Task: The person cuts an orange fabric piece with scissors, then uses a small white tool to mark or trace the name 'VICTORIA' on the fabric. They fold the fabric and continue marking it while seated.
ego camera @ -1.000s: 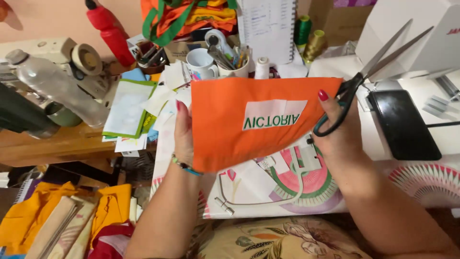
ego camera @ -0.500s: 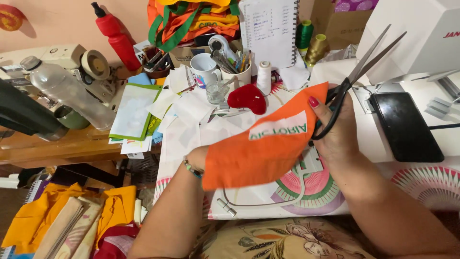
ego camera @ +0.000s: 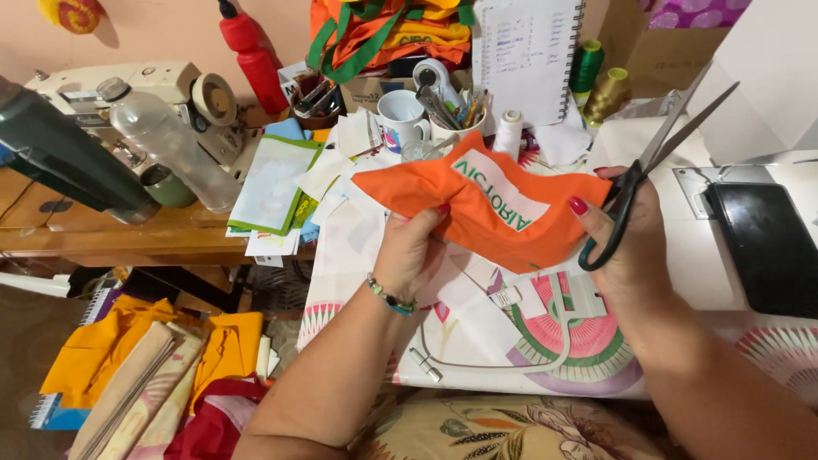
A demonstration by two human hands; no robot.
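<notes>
Orange fabric piece (ego camera: 477, 209) w/ a white printed strip sits crumpled above the worktop (ego camera: 682, 281), held between your hands. Your left hand (ego camera: 409, 251) pinches its lower left fold; your right hand (ego camera: 635, 243) grips the right edge w/ thumb & also holds black-handled scissors (ego camera: 639, 183), blades apart, pointing up-right. White mug (ego camera: 400, 115) stands behind.

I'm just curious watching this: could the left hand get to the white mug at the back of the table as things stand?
Probably not right away: the left hand is gripping the orange fabric, which lies between it and the white mug. Letting go would likely leave the way free.
</notes>
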